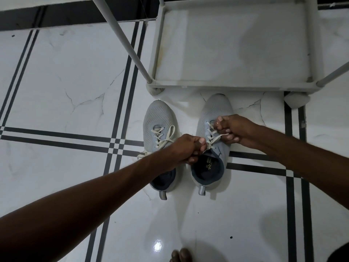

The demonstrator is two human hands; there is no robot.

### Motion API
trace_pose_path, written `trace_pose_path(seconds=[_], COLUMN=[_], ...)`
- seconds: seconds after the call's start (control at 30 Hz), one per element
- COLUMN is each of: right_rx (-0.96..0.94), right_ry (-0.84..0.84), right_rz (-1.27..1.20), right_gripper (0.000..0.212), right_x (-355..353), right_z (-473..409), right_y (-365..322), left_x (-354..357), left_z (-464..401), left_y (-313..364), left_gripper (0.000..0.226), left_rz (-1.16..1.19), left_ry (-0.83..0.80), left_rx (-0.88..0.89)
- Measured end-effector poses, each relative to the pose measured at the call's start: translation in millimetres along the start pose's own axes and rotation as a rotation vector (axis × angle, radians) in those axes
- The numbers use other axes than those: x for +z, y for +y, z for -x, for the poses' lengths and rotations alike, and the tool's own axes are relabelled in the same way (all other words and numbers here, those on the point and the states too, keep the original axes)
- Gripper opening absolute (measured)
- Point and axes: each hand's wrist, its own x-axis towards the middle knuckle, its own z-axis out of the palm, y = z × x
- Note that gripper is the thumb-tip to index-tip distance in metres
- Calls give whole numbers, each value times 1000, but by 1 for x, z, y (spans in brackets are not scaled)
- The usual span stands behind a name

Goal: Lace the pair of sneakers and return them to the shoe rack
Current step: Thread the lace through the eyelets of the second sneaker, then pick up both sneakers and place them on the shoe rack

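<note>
Two light grey sneakers stand side by side on the floor (66,82), which is white marble tile with black stripes. Their toes point toward the shoe rack (232,85), a pale frame with thin poles and one bare shelf, just beyond them. The left sneaker (158,118) has a mesh upper, a dark inner lining and a small loop at the heel; its cream lace (162,138) is threaded, and the loose ends lie over the side onto the tile. The right sneaker (213,110) looks the same, with a printed logo on its dark insole. Its lace (217,138) runs crosswise through the eyelets and is stretched between both hands. The left hand (186,150) is closed into a fist and pinches one lace end near the shoe opening. The right hand (234,129) has its fingers curled and pinches the other end over the middle of the shoe. Bare toes (180,256) show at the bottom edge.
</note>
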Motion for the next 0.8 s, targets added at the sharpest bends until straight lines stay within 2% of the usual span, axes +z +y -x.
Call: trace_pose_path(seconds=[0.13, 0.2, 0.23, 0.33, 0.4, 0.43, 0.5, 0.57, 0.63, 0.7, 0.8], right_rx=[-100, -192, -277, -454, -396, -347, -225, -126, -85, -72, -97], right_ry=[25, 160, 282, 582, 618, 596, 524, 461, 427, 418, 404], right_rz=[221, 251, 308, 696, 781, 762, 666, 566, 549, 573, 624], right_gripper=[26, 27, 36, 64, 83, 95, 111, 118, 117, 107, 91], right_x=[10, 14, 16, 26, 32, 34, 38, 40, 42, 44, 49], right_z=[24, 39, 46, 65, 71, 72, 70, 65, 59, 53, 49], right_y=[-3, -2, 0, 21, 40, 49, 63, 67, 65, 61, 56], left_x=[-12, -25, -34, -71, -95, -103, -115, -114, -105, -91, -81], left_z=[11, 20, 25, 37, 45, 50, 58, 65, 68, 67, 60], left_y=[18, 30, 35, 36, 25, 19, -5, -31, -55, -65, -64], left_gripper=[25, 22, 25, 55, 92, 107, 122, 119, 103, 83, 68], left_rz=[-102, -141, -252, -809, -1069, -1105, -967, -756, -594, -464, -393], left_ry=[41, 112, 186, 398, 425, 388, 272, 189, 266, 397, 444], left_rx=[60, 111, 154, 219, 28, -120, -376, -439, -347, -233, -132])
